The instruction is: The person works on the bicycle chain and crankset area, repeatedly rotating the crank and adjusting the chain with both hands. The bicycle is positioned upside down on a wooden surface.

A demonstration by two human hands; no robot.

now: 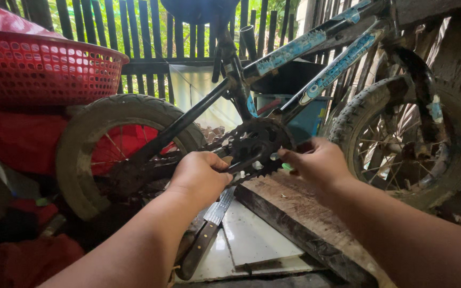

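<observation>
A small black bicycle with blue stickers stands before me, its black toothed chainring at the centre. My left hand is closed around the crank arm just left of the chainring. My right hand is at the chainring's right edge, fingertips pinched on its teeth. The chain runs left toward the rear wheel. What lies under my left palm is hidden.
A large knife with a wooden handle lies on white tiles below my hands. A dark wooden plank lies beside them. A red plastic basket sits upper left, the front wheel at right, a slatted fence behind.
</observation>
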